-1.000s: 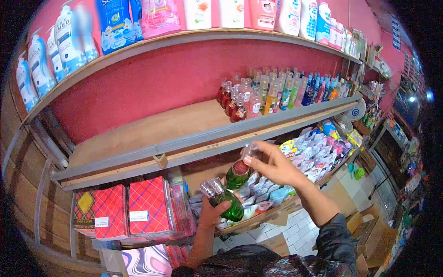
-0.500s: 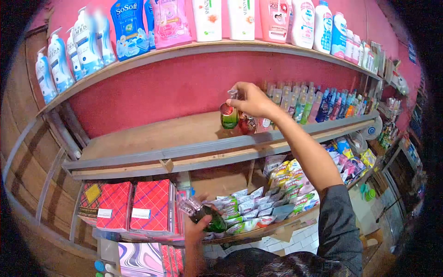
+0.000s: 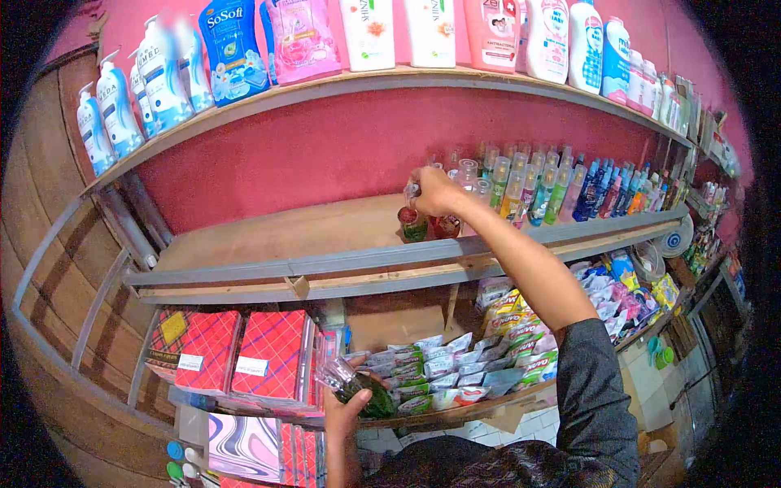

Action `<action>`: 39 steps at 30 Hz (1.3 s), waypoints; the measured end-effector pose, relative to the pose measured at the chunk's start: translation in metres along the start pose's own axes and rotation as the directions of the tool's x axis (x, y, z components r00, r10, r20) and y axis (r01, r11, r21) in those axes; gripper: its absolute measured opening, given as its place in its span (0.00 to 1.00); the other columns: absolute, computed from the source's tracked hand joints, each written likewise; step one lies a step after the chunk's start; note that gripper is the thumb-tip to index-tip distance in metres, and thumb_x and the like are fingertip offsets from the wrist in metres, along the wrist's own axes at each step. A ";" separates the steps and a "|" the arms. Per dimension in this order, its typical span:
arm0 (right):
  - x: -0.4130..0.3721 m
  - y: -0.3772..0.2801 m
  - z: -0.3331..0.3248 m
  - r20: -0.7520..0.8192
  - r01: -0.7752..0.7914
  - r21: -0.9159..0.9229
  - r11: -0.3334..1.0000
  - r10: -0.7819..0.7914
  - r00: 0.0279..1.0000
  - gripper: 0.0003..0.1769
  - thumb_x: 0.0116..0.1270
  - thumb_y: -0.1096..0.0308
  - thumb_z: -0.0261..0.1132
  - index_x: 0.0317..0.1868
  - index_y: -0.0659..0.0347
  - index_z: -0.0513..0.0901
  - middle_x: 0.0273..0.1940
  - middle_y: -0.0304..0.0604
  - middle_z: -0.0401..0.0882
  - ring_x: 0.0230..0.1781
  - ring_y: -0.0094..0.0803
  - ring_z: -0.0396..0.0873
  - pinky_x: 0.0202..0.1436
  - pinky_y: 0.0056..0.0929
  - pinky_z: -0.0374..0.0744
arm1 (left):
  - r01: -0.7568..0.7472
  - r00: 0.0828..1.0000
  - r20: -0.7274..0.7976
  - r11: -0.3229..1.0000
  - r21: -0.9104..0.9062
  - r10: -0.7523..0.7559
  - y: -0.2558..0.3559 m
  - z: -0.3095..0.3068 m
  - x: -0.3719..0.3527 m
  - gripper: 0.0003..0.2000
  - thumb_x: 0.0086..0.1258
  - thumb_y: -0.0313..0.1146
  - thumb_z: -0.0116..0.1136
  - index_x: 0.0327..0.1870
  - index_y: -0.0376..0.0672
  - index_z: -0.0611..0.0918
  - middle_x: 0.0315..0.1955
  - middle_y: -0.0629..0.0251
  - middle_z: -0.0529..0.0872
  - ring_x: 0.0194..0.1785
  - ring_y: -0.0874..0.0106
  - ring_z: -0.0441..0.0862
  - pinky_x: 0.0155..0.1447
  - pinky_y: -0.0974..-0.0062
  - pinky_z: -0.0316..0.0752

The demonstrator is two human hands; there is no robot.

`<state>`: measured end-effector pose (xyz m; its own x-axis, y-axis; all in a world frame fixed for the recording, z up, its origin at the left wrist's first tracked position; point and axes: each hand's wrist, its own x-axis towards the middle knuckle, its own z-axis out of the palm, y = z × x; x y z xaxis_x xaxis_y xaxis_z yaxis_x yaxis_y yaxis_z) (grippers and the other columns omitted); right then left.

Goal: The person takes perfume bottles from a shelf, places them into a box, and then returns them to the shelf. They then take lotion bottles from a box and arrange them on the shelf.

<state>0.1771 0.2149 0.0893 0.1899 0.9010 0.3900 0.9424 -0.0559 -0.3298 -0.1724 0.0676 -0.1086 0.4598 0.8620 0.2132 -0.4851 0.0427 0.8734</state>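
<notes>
Right hand [image 3: 435, 191] up at the middle shelf [image 3: 325, 236], fingers closed over the cap of a small green bottle [image 3: 412, 224], whose base is at or just above the wood; contact unclear. Left hand [image 3: 343, 411] low by the lower shelf [image 3: 455, 413], wrapped around a second green bottle [image 3: 362, 392] with a clear cap, lying tilted. Judgement: to stand the raised bottle well, keep it plumb, lower it straight and ease it in just beside the red bottles [image 3: 446, 225] without knocking them. It holds green liquid with a reddish band near the neck. Rightward along the shelf, a packed row of slim spray bottles [image 3: 561, 191] with yellow, green, blue and pink fills. Lower shelf carries a heap of sachets [image 3: 439, 370] and red plaid boxes [image 3: 244, 358]. Top shelf [image 3: 342, 84] bears refill pouches [image 3: 301, 37] and white-and-blue pump bottles [image 3: 122, 102], contents not visible.
</notes>
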 end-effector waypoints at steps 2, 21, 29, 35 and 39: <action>-0.001 0.001 0.003 0.000 -0.010 0.026 1.000 0.010 1.000 0.18 0.51 0.67 0.74 0.40 0.68 0.84 0.39 0.59 0.85 0.44 0.50 0.85 0.49 0.42 0.80 | 0.004 1.000 -0.003 1.000 0.015 -0.004 0.000 0.002 0.000 0.38 0.54 0.37 0.74 0.63 0.27 0.69 0.37 0.52 0.86 0.43 0.60 0.87 0.52 0.63 0.80; -0.005 0.008 0.013 -0.013 0.000 0.055 0.999 0.001 1.000 0.15 0.51 0.69 0.75 0.37 0.67 0.83 0.36 0.57 0.85 0.39 0.47 0.85 0.45 0.41 0.80 | 0.025 1.000 0.009 0.999 0.047 -0.025 -0.003 0.001 0.009 0.33 0.55 0.34 0.72 0.61 0.31 0.71 0.38 0.53 0.86 0.43 0.61 0.86 0.51 0.64 0.79; -0.009 0.003 0.011 -0.011 0.005 0.046 0.999 -0.005 1.000 0.15 0.51 0.68 0.75 0.37 0.67 0.83 0.36 0.57 0.85 0.41 0.47 0.85 0.46 0.41 0.79 | 0.012 0.999 0.044 1.000 0.012 -0.013 -0.010 -0.004 0.014 0.31 0.56 0.30 0.71 0.60 0.31 0.71 0.38 0.54 0.86 0.43 0.61 0.86 0.51 0.63 0.79; -0.011 -0.005 0.004 0.045 -0.015 0.043 0.999 0.013 0.999 0.15 0.51 0.68 0.75 0.37 0.67 0.83 0.36 0.57 0.85 0.41 0.47 0.85 0.46 0.40 0.80 | 0.027 0.999 0.039 1.000 -0.013 -0.027 -0.006 0.000 0.017 0.29 0.56 0.26 0.71 0.60 0.33 0.72 0.40 0.55 0.85 0.44 0.61 0.86 0.51 0.63 0.80; -0.011 -0.007 0.002 0.075 -0.018 -0.009 1.000 0.018 0.997 0.18 0.51 0.68 0.75 0.41 0.67 0.82 0.39 0.58 0.85 0.43 0.47 0.84 0.47 0.40 0.80 | -0.018 0.999 0.038 0.999 0.046 0.016 -0.003 0.003 0.025 0.30 0.56 0.26 0.72 0.60 0.33 0.72 0.41 0.55 0.86 0.44 0.60 0.87 0.51 0.62 0.80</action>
<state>0.1676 0.2061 0.0858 0.1860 0.9294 0.3187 0.9413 -0.0756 -0.3291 -0.1574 0.0873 -0.1042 0.4796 0.8430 0.2436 -0.4585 0.0040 0.8887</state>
